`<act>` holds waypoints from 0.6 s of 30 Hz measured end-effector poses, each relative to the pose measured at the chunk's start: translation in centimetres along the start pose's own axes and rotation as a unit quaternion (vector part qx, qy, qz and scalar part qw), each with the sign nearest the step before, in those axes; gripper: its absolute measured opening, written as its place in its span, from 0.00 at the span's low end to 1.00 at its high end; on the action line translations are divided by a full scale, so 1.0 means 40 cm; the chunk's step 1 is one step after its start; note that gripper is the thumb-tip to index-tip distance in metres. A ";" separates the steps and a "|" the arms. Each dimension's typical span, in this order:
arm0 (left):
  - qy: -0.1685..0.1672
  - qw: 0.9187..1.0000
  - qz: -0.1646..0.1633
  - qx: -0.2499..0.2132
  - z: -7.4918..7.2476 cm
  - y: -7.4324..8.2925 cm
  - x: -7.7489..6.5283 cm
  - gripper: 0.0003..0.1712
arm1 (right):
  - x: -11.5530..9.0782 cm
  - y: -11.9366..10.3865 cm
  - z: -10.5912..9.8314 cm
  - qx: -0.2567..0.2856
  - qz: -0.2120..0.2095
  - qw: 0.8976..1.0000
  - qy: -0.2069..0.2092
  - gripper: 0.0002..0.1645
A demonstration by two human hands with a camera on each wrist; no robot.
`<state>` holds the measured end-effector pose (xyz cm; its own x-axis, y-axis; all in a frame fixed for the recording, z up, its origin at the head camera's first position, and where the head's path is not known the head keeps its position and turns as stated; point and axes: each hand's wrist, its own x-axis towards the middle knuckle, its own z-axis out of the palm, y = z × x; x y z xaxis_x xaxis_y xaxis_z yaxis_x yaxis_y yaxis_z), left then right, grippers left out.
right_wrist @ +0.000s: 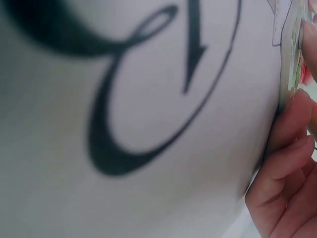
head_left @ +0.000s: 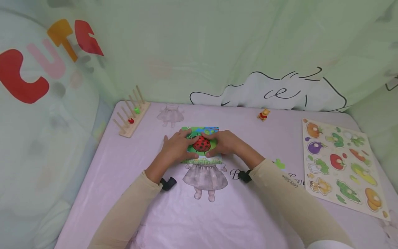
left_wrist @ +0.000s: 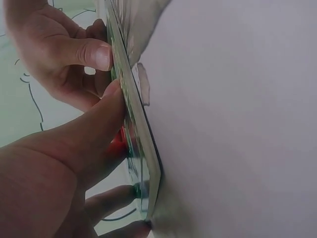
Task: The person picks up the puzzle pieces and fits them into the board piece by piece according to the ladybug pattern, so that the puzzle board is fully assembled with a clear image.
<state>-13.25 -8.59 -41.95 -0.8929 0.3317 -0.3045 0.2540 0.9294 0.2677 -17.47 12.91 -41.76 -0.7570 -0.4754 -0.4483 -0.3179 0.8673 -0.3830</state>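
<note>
A square ladybug puzzle board (head_left: 202, 160) lies flat on the cloth, with a red, black-spotted ladybug (head_left: 201, 144) in its middle. From the left, my left hand (head_left: 175, 145) spreads over the board, its thumb pressing near the front edge and the fingers touching the face and left side. My right hand (head_left: 225, 142) comes from the right, with thumb and index fingertips on the board beside the ladybug. In the right wrist view, bent right fingers (right_wrist: 292, 158) lie along the board's edge. The left wrist view shows both thumbs close together on the board's face.
A wooden peg stand (head_left: 134, 121) with a red and a green bead stands at the back left. A small bear figure (head_left: 263, 114) is at the back. To the right lies a vegetable knob puzzle (head_left: 342, 166). Fabric walls (head_left: 186, 52) border the table.
</note>
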 end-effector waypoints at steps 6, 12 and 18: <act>-0.004 1.000 0.005 0.002 -0.002 -0.002 -0.002 0.44 | -0.004 -0.001 -0.010 0.008 -0.008 1.000 -0.012 0.54; -0.019 1.000 0.010 0.008 -0.003 -0.006 -0.007 0.44 | -0.004 -0.005 -0.008 0.003 -0.012 1.000 -0.001 0.53; -0.023 1.000 0.013 0.011 -0.008 -0.005 -0.008 0.44 | -0.003 -0.008 -0.002 0.000 -0.008 1.000 0.006 0.53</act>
<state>-13.14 -8.94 -41.60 -0.8678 0.3620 -0.3405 0.2850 0.9238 0.2557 -17.34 12.71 -41.51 -0.7594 -0.4865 -0.4321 -0.3294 0.8601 -0.3895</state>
